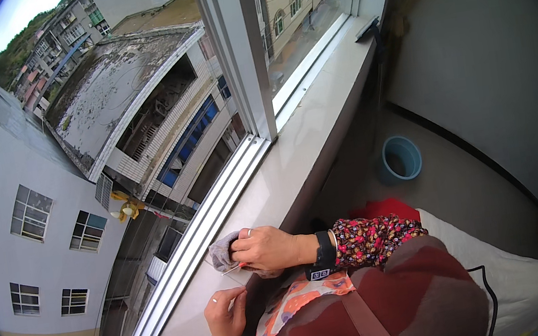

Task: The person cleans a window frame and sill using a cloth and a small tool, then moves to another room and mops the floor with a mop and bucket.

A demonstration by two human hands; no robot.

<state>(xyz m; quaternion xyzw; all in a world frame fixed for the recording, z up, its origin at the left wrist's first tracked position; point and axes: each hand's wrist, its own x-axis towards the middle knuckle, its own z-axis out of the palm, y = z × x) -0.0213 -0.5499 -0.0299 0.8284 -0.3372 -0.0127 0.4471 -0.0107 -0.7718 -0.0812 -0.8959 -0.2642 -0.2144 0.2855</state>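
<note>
My right hand (270, 248) grips a bunched grey cloth (223, 253) on the pale tiled windowsill (249, 212). A thin metal shaft with a red-orange end (234, 268), perhaps a small screwdriver, sticks out from under its fingers. Closer to my left side, my left hand (225, 316) hovers by the sill's inner edge, fingers curled and thumb tip against the index finger. Nothing shows between those fingertips. Beyond the cloth runs the aluminium window track (206, 233), with several parallel grooves. Part of the cloth is hidden beneath my right hand.
The window is open to a drop outside, with buildings (26, 202) beyond. A window frame upright (241, 58) stands ahead right. At the sill's far end rests a squeegee-like tool (367, 29). On the floor stands a blue bucket (402, 158); white fabric (497, 249) lies behind me.
</note>
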